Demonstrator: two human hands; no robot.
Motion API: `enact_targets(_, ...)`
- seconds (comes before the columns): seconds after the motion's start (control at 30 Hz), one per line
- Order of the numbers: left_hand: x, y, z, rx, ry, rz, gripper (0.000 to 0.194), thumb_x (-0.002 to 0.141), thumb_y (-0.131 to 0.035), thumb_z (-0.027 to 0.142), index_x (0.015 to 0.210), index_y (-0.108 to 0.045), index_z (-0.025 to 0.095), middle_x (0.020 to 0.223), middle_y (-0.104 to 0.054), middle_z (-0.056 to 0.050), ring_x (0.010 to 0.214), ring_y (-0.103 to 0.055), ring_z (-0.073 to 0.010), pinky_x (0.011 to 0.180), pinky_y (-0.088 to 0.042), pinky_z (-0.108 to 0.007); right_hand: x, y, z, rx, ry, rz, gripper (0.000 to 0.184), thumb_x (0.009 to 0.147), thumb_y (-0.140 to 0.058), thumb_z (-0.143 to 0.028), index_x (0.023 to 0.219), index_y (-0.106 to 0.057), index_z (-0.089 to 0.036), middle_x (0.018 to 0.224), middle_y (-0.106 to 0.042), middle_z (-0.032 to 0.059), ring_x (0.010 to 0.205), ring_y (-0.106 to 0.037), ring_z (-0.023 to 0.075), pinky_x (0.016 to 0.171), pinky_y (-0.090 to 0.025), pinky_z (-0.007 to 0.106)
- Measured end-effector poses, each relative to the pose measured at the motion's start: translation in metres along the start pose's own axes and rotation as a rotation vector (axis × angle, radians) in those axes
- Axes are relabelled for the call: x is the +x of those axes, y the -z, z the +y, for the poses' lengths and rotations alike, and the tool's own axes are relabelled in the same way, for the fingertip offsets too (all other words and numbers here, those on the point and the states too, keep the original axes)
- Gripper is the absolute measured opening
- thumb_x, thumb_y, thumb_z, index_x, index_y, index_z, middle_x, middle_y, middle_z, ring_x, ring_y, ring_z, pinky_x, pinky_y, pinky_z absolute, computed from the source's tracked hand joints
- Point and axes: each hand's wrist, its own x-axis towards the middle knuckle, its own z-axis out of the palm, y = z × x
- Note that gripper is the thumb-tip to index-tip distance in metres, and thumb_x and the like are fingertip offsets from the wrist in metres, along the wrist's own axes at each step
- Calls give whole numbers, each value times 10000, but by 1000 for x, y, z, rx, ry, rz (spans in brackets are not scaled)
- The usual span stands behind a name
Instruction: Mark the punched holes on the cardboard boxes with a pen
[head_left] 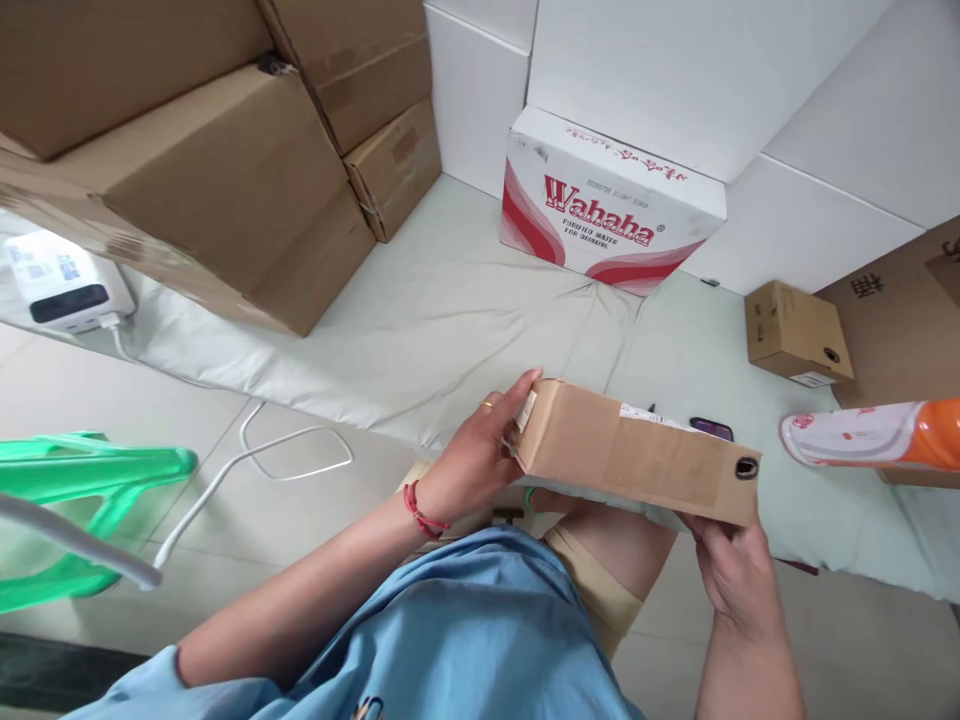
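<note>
A long brown cardboard box (645, 455) is held up between my two hands, over my lap and the near edge of the covered table. It tilts slightly down to the right. My left hand (491, 435), with a ring and a red bracelet, grips its left end, thumb side along the top corner. From below, my right hand (735, 560) supports the right end, its fingertips partly hidden under the box. White labels show on the box's top edge and left end, and a dark round mark sits near its right end.
A white and red Wahaha water carton (600, 210) stands against the wall. Large cardboard boxes (225, 190) are stacked at left, beside a white device (67, 280) with a cable. At right are a small box (795, 330), an orange-white package (862, 435) and a phone (711, 429). A green stool (97, 480) stands below left.
</note>
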Motion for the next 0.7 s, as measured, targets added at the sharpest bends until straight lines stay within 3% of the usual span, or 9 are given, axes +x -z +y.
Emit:
enact_targets(0.07,-2,7,3,-46,-21,-60,1132,874,-850,348,1816,-226,282,1783,-412,-171,1569,-515,-389,1283,-482,-531,0,3,1,-31,-16,-46,848,868,-910,-477,1628,-575,-307,1650,-615,155,1541,-571,384,1308,-418,678)
enact_targets(0.17,-8,22,10,-240,23,-208,1351,804,-938,608,1833,-129,274,1848,-322,-153,1676,-388,-431,1341,-424,-572,-2,7,5,-56,23,-78,819,899,-889,-490,1628,-573,-292,1636,-624,157,1539,-576,375,1313,-426,648)
enact_targets(0.23,-12,30,15,-366,108,-265,1326,814,-859,795,1830,-170,294,1860,-310,-136,1700,-352,-440,1334,-435,-589,-4,9,9,-54,57,-101,806,928,-865,-480,1645,-554,-284,1632,-629,156,1545,-576,363,1323,-425,618)
enact_targets(0.3,-14,34,17,-431,240,-214,1189,866,-715,905,1810,-265,338,1860,-324,-100,1710,-336,-431,1339,-424,-605,-8,8,10,-55,74,-139,817,954,-844,-457,1679,-514,-278,1616,-645,158,1529,-598,346,1312,-455,575)
enact_targets(0.37,-15,33,19,-442,358,-107,1093,883,-680,918,1773,-364,367,1826,-402,-78,1696,-366,-420,1343,-421,-600,-11,5,7,-67,80,-182,867,968,-834,-435,1727,-444,-286,1628,-638,154,1516,-616,333,1294,-486,538)
enact_targets(0.5,-14,27,19,-516,456,-4,1133,788,-847,846,1713,-464,316,1677,-599,-92,1606,-497,-397,1292,-499,-480,-20,-7,-13,-70,154,-221,888,988,-814,-364,1763,-382,-321,1749,-523,111,1608,-530,294,1349,-430,482)
enact_targets(0.6,-14,25,15,-663,553,59,1120,741,-901,814,1663,-519,306,1496,-727,-88,1438,-648,-358,1053,-638,-351,-30,-15,-29,-37,203,-279,855,1011,-775,-308,1766,-376,-328,1760,-513,96,1649,-483,276,1380,-387,474)
enact_targets(0.7,-15,27,9,-758,568,80,1057,717,-958,740,1606,-576,314,1424,-750,-77,1324,-708,-314,893,-647,-269,-38,-16,-35,3,199,-305,906,1009,-759,-301,1793,-307,-362,1810,-440,73,1690,-421,286,1388,-375,501)
